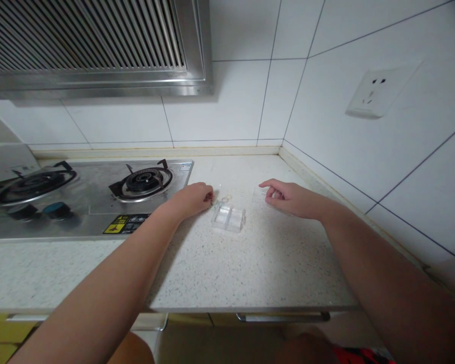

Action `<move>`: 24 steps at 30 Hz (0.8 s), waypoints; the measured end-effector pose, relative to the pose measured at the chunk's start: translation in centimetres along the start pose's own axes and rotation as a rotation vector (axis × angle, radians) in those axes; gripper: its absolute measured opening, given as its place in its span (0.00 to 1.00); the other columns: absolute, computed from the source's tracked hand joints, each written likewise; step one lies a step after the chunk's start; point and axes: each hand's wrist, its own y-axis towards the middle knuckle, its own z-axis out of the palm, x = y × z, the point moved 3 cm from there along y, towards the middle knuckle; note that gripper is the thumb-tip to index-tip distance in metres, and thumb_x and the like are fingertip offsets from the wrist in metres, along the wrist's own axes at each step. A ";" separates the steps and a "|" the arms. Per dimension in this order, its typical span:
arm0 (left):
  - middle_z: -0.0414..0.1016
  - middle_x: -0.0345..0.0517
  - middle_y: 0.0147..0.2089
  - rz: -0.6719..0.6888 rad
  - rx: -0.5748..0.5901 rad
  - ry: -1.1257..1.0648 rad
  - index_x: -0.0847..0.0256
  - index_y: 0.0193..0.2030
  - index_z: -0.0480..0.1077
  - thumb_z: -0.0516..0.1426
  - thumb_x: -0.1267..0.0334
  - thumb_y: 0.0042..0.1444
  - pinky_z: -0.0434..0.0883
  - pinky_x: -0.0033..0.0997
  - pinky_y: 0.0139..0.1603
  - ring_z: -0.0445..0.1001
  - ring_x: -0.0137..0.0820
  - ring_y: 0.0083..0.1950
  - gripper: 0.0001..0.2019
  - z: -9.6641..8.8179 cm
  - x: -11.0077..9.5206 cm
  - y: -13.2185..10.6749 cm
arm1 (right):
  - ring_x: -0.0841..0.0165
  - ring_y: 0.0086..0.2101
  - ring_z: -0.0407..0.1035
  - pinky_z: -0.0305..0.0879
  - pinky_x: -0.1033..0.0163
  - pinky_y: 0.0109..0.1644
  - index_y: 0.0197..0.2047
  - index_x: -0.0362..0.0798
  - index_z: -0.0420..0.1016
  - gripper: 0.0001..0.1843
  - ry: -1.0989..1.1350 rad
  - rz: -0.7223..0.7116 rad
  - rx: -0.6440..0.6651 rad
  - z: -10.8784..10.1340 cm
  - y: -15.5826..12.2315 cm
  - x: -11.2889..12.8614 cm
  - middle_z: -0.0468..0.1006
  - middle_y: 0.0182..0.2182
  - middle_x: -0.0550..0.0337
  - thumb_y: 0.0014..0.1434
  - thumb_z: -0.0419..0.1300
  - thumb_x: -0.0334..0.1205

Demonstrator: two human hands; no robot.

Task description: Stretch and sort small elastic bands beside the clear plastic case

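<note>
My left hand (199,198) rests on the counter beside the stove, its fingers curled together near several small thin rings (226,199). Whatever its fingertips pinch, if anything, is too small to make out. Just in front of the rings lies a clear plastic box (228,219) with a divider across it. To the right, my right hand (282,197) hovers at or on a flat transparent piece (258,200), perhaps a lid. Its index finger is stretched out, while the other fingers bend loosely; I see nothing held in them.
A gas stove (87,222) with two burners is set into the speckled counter (227,273) on the left. Above it hangs a metal range hood (197,83). A socket (375,93) is on the tiled right wall. Drawer handles (284,318) run below the counter's front edge.
</note>
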 end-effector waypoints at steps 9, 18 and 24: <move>0.78 0.53 0.36 -0.140 -0.130 -0.013 0.60 0.39 0.76 0.51 0.58 0.62 0.63 0.34 0.38 0.73 0.38 0.36 0.13 -1.8 2.6 -0.8 | 0.74 0.34 0.68 0.63 0.66 0.39 0.63 0.52 0.63 0.29 -0.006 0.014 0.009 0.0 0.0 -0.2 0.77 0.43 0.55 0.62 0.52 0.54; 0.80 0.53 0.44 -0.131 -0.174 -0.074 0.58 0.45 0.77 0.50 0.60 0.64 0.66 0.36 0.46 0.75 0.40 0.44 0.14 -2.0 3.4 -1.1 | 0.73 0.35 0.69 0.63 0.66 0.39 0.63 0.52 0.63 0.29 -0.031 0.015 0.015 0.0 0.1 -0.6 0.77 0.43 0.54 0.63 0.51 0.55; 0.76 0.54 0.48 -0.043 -0.087 -0.105 0.60 0.55 0.75 0.54 0.58 0.61 0.68 0.36 0.50 0.74 0.39 0.45 0.19 -1.3 3.0 -1.4 | 0.72 0.36 0.70 0.64 0.66 0.41 0.63 0.53 0.63 0.28 -0.038 0.016 0.016 0.0 0.1 -0.6 0.77 0.43 0.55 0.63 0.52 0.55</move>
